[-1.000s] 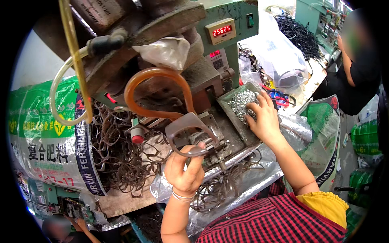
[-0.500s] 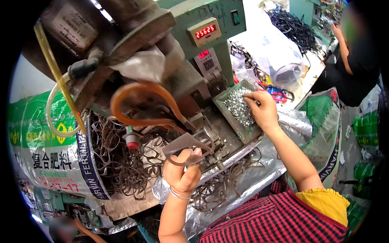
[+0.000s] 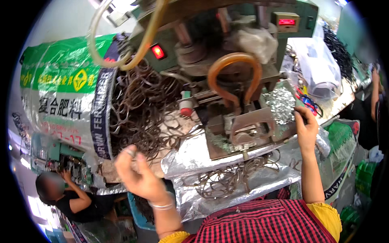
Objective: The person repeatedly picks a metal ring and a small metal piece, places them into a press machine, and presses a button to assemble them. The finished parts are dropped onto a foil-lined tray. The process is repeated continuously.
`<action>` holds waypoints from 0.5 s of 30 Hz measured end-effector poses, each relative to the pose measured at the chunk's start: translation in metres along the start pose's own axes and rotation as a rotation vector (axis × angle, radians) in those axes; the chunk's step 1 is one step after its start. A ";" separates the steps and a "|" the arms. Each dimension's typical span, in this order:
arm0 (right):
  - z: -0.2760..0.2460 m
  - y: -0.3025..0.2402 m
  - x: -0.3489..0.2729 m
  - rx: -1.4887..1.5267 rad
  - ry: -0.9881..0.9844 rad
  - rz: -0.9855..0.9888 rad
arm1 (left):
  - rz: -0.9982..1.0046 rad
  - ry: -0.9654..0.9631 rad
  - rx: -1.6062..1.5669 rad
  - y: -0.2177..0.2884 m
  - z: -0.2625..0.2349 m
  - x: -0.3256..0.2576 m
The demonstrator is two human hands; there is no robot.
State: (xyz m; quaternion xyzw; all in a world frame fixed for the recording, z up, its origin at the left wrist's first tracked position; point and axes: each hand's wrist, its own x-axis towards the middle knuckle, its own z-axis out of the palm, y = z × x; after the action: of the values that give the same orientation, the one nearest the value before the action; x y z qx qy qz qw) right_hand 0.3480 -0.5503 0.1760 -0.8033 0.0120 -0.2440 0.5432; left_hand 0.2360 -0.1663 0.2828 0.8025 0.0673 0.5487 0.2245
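Observation:
My right hand [image 3: 307, 128] is at the right edge of a metal tray [image 3: 285, 133] heaped with small silvery metal pieces [image 3: 279, 104]. Thumb and forefinger are pinched together; anything between them is too small to make out. My left hand [image 3: 139, 176] is raised at the front of a pile of brown plastic eyeglass frames [image 3: 142, 101], its bent fingers smeared by motion, with a small pale spot at the tips. A brown eyeglass frame [image 3: 259, 117] stands at the fixture of the press, below a looped orange tube [image 3: 235, 56], with neither hand on it.
A green machine body [image 3: 300, 18] with a lit display rises behind. A red-capped knob [image 3: 186, 109] sticks out left of the fixture. More frames [image 3: 227, 178] lie on silvery sheeting in front. A printed sack [image 3: 60, 93] stands left; co-workers sit at both sides.
The view has swung left. My left hand has let go of the eyeglass frame and moved left toward the pile; a frame now stands at the fixture. My right hand has shifted to the tray's edge.

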 end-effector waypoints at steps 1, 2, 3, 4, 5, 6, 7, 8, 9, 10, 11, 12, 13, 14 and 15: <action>0.003 -0.003 0.002 0.006 0.007 -0.044 | 0.021 -0.098 -0.030 -0.001 0.001 0.017; 0.004 -0.013 0.006 -0.024 0.000 -0.102 | 0.094 -0.276 0.015 -0.001 0.009 0.032; 0.008 -0.021 0.011 -0.051 -0.001 -0.162 | 0.182 -0.446 0.059 0.000 0.020 0.042; 0.013 -0.030 0.014 -0.056 -0.005 -0.189 | 0.182 -0.654 0.137 -0.004 0.032 0.043; 0.020 -0.036 0.018 -0.055 -0.011 -0.222 | 0.205 -0.821 0.296 0.001 0.043 0.036; 0.026 -0.042 0.020 -0.063 -0.006 -0.215 | 0.315 -0.884 0.365 -0.006 0.059 0.024; 0.032 -0.045 0.019 -0.057 -0.019 -0.207 | 0.414 -0.944 0.458 -0.022 0.069 0.005; 0.038 -0.038 0.017 0.014 -0.042 -0.125 | 0.372 -0.978 0.494 -0.060 0.082 -0.019; 0.038 -0.036 0.012 -0.018 -0.034 -0.146 | 0.328 -1.007 0.525 -0.091 0.092 -0.034; 0.028 -0.032 0.005 -0.072 0.003 -0.165 | 0.289 -0.942 0.458 -0.081 0.090 -0.029; 0.017 -0.028 0.002 -0.123 0.034 -0.185 | 0.052 -0.917 0.453 -0.068 0.084 -0.022; 0.004 -0.021 -0.003 -0.190 0.083 -0.255 | -0.062 -0.844 0.476 -0.046 0.072 -0.011; -0.010 -0.027 -0.010 -0.249 0.102 -0.211 | -0.136 -0.647 0.184 -0.066 0.060 -0.016; -0.025 -0.021 -0.015 -0.296 0.123 -0.200 | -0.495 -0.663 0.007 -0.053 0.048 -0.004; -0.037 -0.016 -0.019 -0.334 0.143 -0.192 | -0.624 -0.503 -0.255 -0.034 0.044 0.000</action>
State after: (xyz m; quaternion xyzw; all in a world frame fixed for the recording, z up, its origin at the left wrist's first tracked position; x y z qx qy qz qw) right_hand 0.3123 -0.5705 0.1939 -0.8603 0.0143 -0.3456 0.3744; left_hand 0.2809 -0.1489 0.2552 0.8182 0.1819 0.2456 0.4869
